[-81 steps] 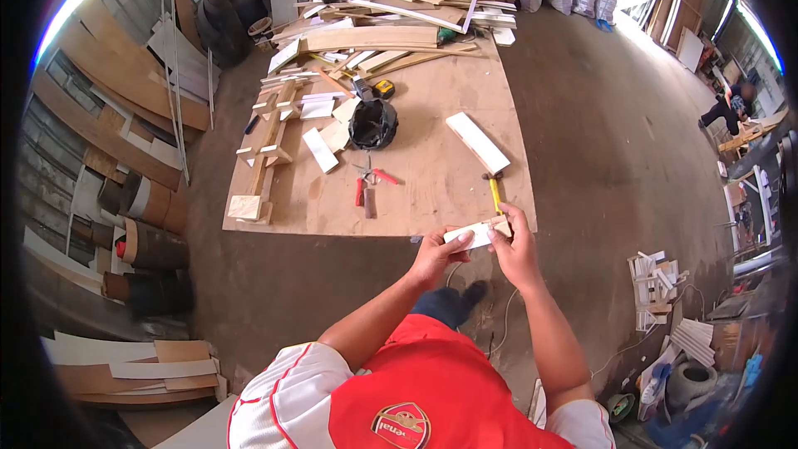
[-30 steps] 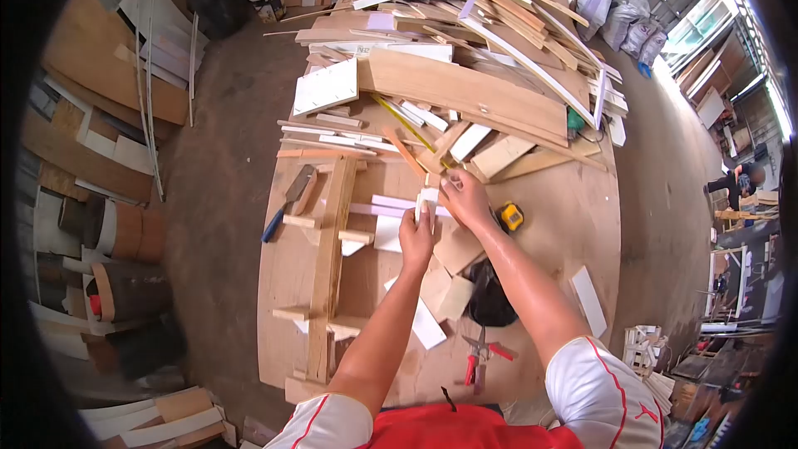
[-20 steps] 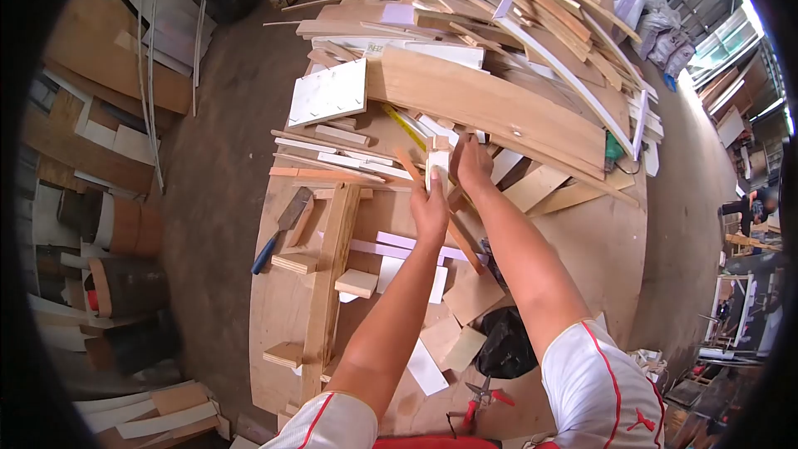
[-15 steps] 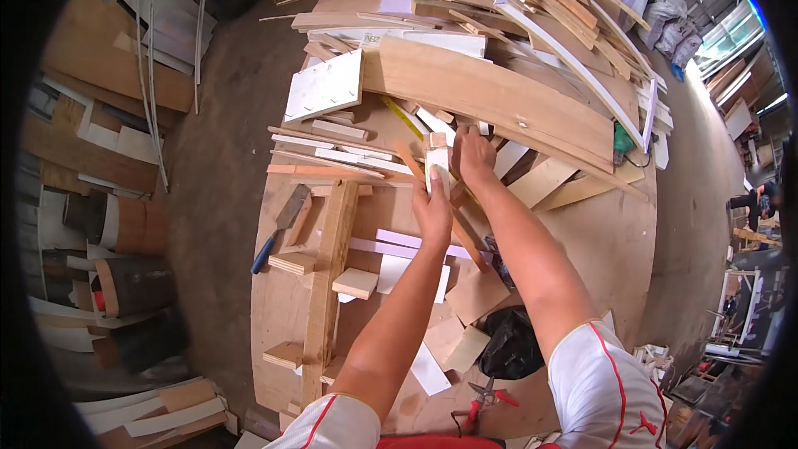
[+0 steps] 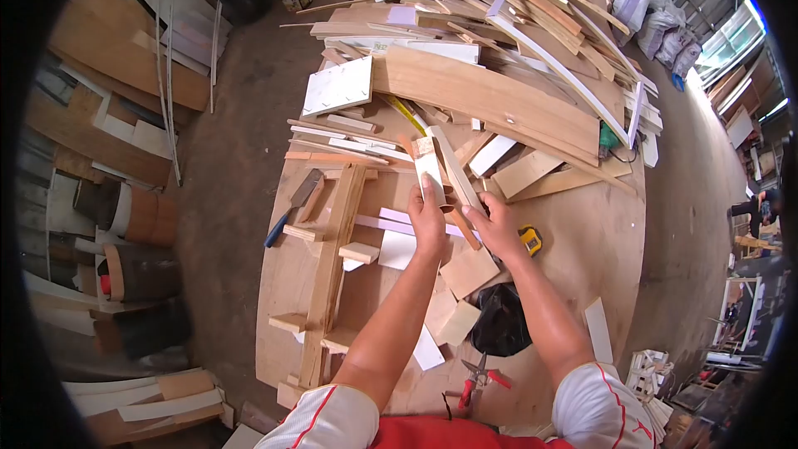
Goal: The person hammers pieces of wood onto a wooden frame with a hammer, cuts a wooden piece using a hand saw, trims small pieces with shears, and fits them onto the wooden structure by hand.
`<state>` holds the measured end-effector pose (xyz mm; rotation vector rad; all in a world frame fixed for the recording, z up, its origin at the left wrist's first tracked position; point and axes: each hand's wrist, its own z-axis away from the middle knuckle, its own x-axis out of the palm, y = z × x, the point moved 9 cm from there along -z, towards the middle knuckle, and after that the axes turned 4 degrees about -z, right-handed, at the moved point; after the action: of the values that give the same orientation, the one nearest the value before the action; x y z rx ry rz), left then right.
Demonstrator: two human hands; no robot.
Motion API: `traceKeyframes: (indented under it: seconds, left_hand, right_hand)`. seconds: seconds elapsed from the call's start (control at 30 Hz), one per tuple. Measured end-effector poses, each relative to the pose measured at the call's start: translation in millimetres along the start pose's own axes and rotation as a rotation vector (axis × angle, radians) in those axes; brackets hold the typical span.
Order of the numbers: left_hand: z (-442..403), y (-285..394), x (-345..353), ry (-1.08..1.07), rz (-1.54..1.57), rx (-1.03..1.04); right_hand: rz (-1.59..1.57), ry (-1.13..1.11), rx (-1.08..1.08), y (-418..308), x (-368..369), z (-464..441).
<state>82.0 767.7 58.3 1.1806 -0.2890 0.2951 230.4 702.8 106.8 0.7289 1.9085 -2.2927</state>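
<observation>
My left hand (image 5: pixel 428 218) is closed on a short white-faced wood block (image 5: pixel 430 175), thumb on its face. Close beside it, my right hand (image 5: pixel 492 226) grips the near end of a narrow wood strip (image 5: pixel 453 165), which slants up and away to the left. Under and between the hands lies an orange-brown stick (image 5: pixel 462 229). Right of my right hand is a yellow tape measure (image 5: pixel 530 239). A black plastic-lined container (image 5: pixel 500 320) stands nearer to me, below the right wrist. Red-handled pliers (image 5: pixel 475 381) lie at the near edge.
Wood boards and strips (image 5: pixel 490 100) are heaped across the far part of the table (image 5: pixel 582 258). A slatted wooden frame (image 5: pixel 332 274) and a blue-handled tool (image 5: pixel 293 208) lie on the left. White sacks (image 5: pixel 657 25) stand far right. A person (image 5: pixel 756 209) is at the right edge.
My right hand has come back from the heap toward me and now holds a narrow wood strip. The left hand still holds the block. The tape measure has come back into view.
</observation>
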Motion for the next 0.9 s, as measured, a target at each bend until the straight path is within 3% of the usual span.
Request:
traceKeyframes:
  seconds: [0.13,0.27,0.37,0.9]
  left_hand:
    - [38,10,-12,-0.038,0.143,-0.053]
    - [87,38,-20,-0.059,0.464,-0.012]
    - [128,65,-22,-0.096,0.487,0.015]
    - [309,79,-52,-0.371,0.578,-0.026]
  right_hand:
    - [-0.117,0.038,-0.025,-3,-5,48]
    - [-0.059,0.107,-0.292,-68,2,129]
    - [-0.045,0.083,-0.409,-96,12,181]
    - [-0.193,0.132,-0.403,-126,7,376]
